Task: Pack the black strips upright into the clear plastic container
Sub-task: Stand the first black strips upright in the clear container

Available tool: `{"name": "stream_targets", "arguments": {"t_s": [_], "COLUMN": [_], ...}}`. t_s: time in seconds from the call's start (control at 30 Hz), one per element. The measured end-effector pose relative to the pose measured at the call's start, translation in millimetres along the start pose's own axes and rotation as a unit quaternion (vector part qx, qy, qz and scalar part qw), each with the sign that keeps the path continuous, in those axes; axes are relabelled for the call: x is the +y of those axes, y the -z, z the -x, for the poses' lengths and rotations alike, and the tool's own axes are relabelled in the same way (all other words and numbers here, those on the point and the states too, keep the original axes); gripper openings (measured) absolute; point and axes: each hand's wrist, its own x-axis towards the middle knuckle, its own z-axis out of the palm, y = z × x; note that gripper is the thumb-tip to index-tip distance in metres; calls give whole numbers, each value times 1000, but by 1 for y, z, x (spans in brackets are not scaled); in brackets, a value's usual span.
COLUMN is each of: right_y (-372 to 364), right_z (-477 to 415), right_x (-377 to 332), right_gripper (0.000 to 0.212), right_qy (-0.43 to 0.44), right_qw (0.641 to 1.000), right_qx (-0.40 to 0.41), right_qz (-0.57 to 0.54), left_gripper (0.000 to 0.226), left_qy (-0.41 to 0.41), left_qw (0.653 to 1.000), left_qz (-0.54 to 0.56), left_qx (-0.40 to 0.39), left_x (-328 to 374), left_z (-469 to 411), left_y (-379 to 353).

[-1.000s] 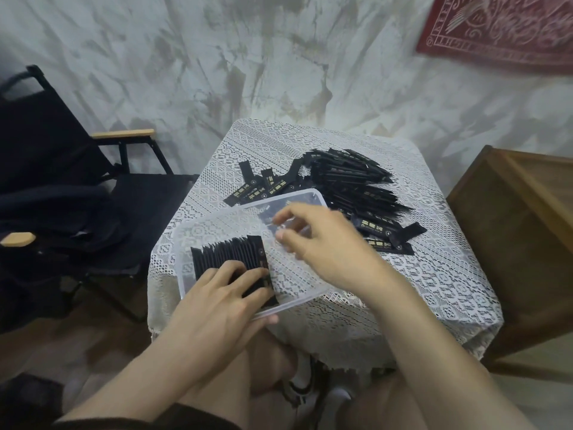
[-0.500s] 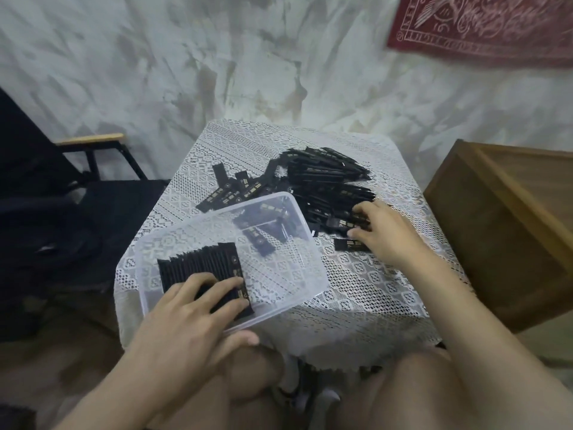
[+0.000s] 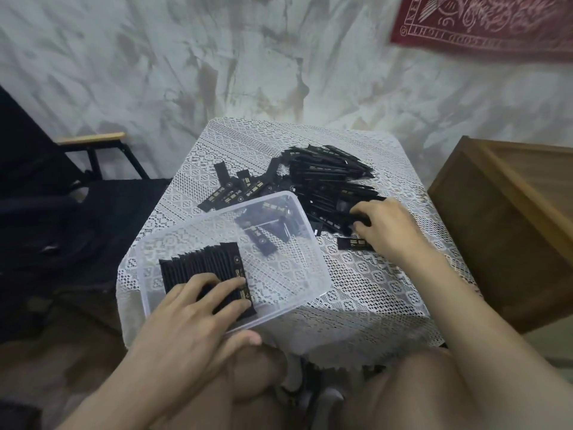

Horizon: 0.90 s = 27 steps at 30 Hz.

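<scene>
A clear plastic container (image 3: 313,265) sits on the near left of a small table. Inside it, a row of black strips (image 3: 201,262) stands upright at its left end. My left hand (image 3: 198,315) rests on that row with straight fingers, thumb over the container's near rim. A loose pile of black strips (image 3: 325,184) lies on the cloth behind and right of the container. My right hand (image 3: 387,228) is at the pile's near right edge, its fingers curled onto a strip there. One single strip (image 3: 353,243) lies just below that hand.
The table carries a white lace cloth (image 3: 366,283). A black folding chair (image 3: 46,200) with wooden armrests stands to the left. A wooden cabinet (image 3: 511,218) is close on the right. A white wall and a red hanging (image 3: 483,23) are behind.
My right hand left the container and moved right to the pile, where it now closes on a strip. My left hand stayed on the upright row.
</scene>
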Motion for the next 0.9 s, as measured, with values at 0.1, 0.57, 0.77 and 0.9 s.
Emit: {"name": "stream_targets", "arguments": {"t_s": [0.1, 0.57, 0.77, 0.9], "right_y": [2, 13, 36, 22], "right_z": [1, -1, 12, 27], "right_x": [-1, -7, -30, -35], "right_gripper": [33, 32, 17, 8], "right_qy": [8, 40, 44, 45], "right_qw": [1000, 997, 997, 988], "right_qx": [23, 52, -20, -149], "right_qz": [-9, -32, -62, 4], "left_gripper": [70, 69, 69, 70], "left_qy": [1, 0, 1, -1], "left_qw": [1000, 1000, 1000, 1000], "left_qz": [0, 4, 0, -2], "left_qx": [-3, -1, 0, 1], "left_x": [0, -1, -1, -1], "left_z": [0, -1, 1, 1], "left_y": [0, 0, -1, -1]}}
